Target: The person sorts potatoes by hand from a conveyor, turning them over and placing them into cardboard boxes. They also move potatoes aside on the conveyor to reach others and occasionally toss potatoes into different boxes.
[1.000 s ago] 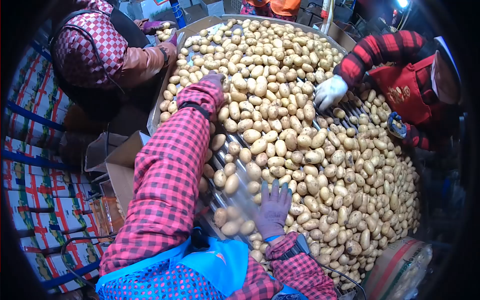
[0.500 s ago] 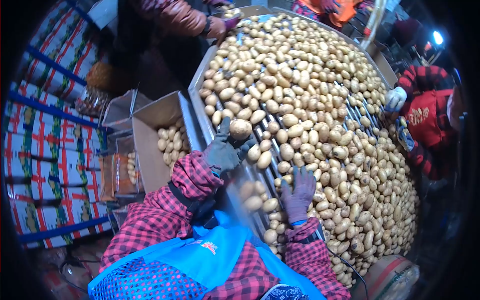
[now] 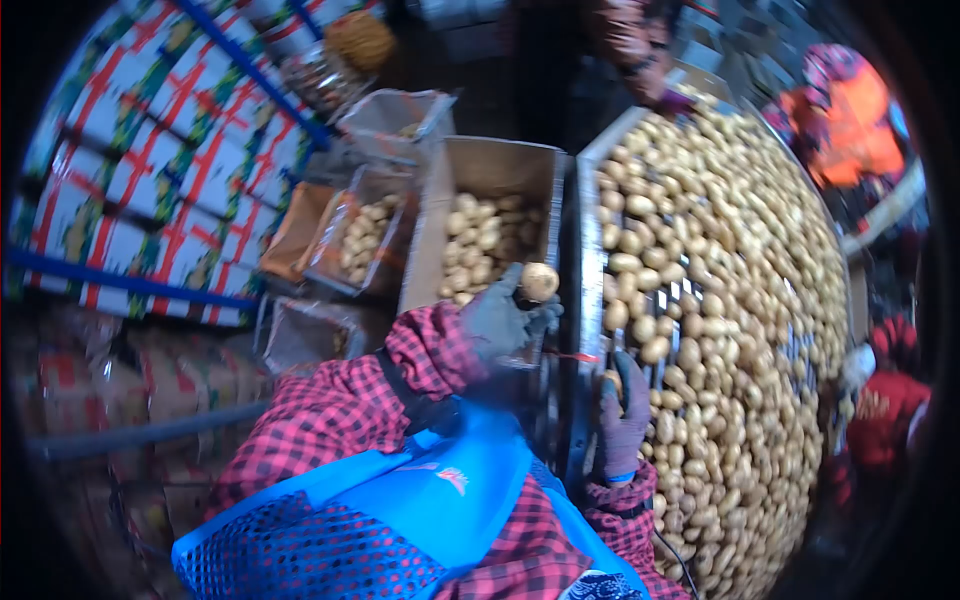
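My gloved left hand (image 3: 498,318) is closed around one large potato (image 3: 540,282), at the near right side of the box (image 3: 500,152). My gloved right hand (image 3: 625,425), right of the box beside the table (image 3: 591,255), is part-curled about a small potato (image 3: 611,377); I cannot tell whether it is gripped. Handling, as judged: the large potato should be firm, fairly weighty for one hand, liable to bruise if dropped, slightly slippery. Take hold around its widest girth, pressing from opposite sides.
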Demonstrator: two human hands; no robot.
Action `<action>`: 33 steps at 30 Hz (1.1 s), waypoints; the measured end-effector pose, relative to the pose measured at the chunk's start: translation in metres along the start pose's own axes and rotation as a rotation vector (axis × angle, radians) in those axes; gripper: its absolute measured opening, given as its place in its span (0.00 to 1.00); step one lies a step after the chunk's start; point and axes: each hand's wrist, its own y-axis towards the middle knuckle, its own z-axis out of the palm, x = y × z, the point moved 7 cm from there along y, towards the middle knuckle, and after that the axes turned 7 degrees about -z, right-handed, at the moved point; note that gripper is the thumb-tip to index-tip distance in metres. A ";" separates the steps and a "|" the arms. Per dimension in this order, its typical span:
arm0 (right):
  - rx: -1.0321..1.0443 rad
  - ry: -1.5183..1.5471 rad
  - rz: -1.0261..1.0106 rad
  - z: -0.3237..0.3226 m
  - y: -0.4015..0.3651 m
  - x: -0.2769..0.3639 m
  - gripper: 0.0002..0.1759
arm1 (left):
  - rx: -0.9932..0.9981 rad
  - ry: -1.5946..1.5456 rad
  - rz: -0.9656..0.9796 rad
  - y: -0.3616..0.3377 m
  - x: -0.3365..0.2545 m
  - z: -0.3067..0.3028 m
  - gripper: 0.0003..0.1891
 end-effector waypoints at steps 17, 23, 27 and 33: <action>0.179 -0.171 -0.157 0.027 -0.013 0.049 0.22 | -0.141 0.541 0.606 -0.197 -0.239 -0.068 0.16; 0.046 -0.316 -0.026 -0.038 -0.044 0.023 0.24 | -0.470 2.106 1.066 -0.097 -0.140 0.080 0.23; -0.107 -0.712 -0.081 -0.098 0.001 -0.048 0.32 | 0.162 2.361 0.895 0.037 0.012 0.132 0.25; -0.018 -0.999 0.376 -0.115 0.042 -0.168 0.43 | -0.020 2.760 0.537 0.154 0.103 0.151 0.31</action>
